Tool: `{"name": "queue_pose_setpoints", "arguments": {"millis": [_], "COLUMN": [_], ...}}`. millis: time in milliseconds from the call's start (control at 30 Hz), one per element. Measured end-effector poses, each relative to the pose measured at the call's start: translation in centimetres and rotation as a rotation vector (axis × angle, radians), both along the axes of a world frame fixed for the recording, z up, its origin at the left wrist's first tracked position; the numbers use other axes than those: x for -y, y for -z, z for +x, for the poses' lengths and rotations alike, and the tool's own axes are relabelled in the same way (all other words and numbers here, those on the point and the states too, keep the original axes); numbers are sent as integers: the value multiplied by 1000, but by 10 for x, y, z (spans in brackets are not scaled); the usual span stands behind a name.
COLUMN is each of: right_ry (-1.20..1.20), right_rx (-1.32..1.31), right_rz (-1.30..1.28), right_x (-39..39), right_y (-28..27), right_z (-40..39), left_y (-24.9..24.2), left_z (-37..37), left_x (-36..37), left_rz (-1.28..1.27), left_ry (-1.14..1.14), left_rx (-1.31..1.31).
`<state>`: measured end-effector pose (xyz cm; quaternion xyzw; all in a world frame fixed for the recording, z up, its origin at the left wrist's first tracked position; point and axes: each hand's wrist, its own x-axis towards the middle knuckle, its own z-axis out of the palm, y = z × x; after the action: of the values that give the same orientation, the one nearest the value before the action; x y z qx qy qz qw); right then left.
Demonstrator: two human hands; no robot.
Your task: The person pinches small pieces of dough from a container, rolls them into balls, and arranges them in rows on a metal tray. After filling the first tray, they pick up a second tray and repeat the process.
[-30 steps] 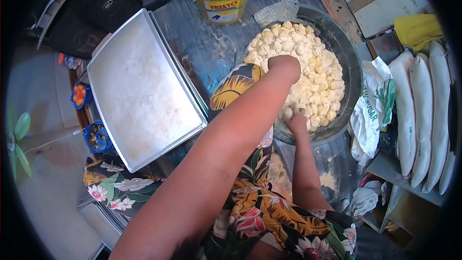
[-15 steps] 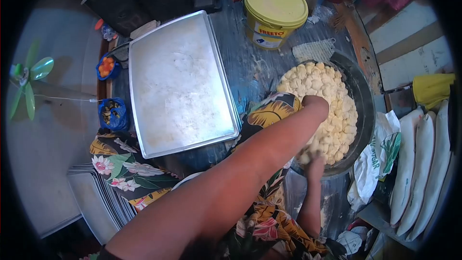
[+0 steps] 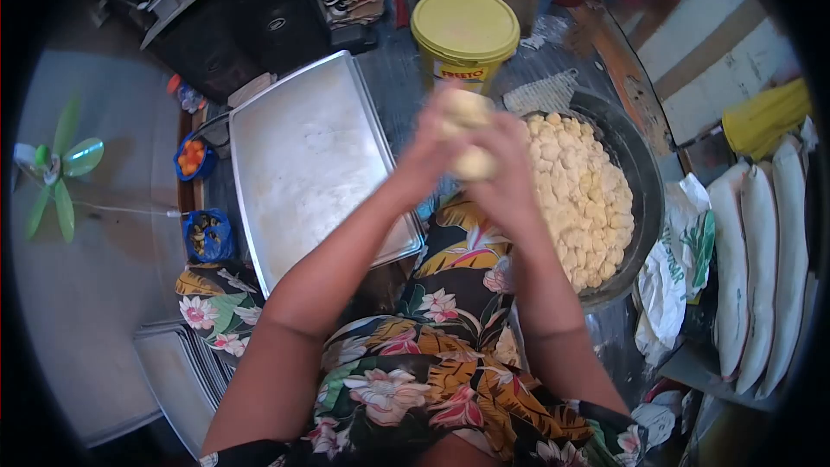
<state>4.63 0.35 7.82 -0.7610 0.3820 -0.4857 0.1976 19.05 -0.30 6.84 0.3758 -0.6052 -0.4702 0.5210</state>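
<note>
Pale dough pieces point(image 3: 474, 163) show between the person's two hands in the head view, raised just beside the pile and in front of the yellow bucket point(image 3: 463, 26). Left hand point(image 3: 425, 149) and right hand point(image 3: 503, 158) are close together around the pieces, but motion blur hides the fingers, so how wide or narrow each is, and which piece each one holds, cannot be told. Beside the right hand, a wide, dark basin point(image 3: 650, 177) holds a broad pile of floured dough balls point(image 3: 581, 203), packed against one another, with bare basin showing along its outer side. The bucket is upright with its lid on, so its contents are hidden. On the left lies a large metal tray point(image 3: 307, 160), its visible surface bare, on top of other trays. Beyond its left edge, a small blue container point(image 3: 207, 164) holds round orange items point(image 3: 191, 156), and below that a blue bag point(image 3: 223, 235) holds dark and yellowish bits point(image 3: 202, 229), too small to identify. Right of the basin are a crumpled white sack point(image 3: 662, 298) with green print and several long white sacks point(image 3: 765, 268), their contents hidden.
</note>
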Motion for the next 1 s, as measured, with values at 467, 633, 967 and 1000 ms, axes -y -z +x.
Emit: {"name": "queue_pose_setpoints", "arguments": {"millis": [467,633,967,1000], "right_ry": [-645,-398,611,526], "right_rx": [-734,-89,-474,-526], "right_rz": [210,32,628,592], "right_x": [26,80,94,104], "right_y": [52,14,182,227], "right_z": [155,35,-171,-201], "left_y": [93,57,37,59], "left_z": [168,116,-201,-214], "left_x": [-68,-36,57,52], "left_rz": [122,-104,59,142], "left_ry": [-951,-898,-89,-88], "left_rx": [917,1139,704,642]}}
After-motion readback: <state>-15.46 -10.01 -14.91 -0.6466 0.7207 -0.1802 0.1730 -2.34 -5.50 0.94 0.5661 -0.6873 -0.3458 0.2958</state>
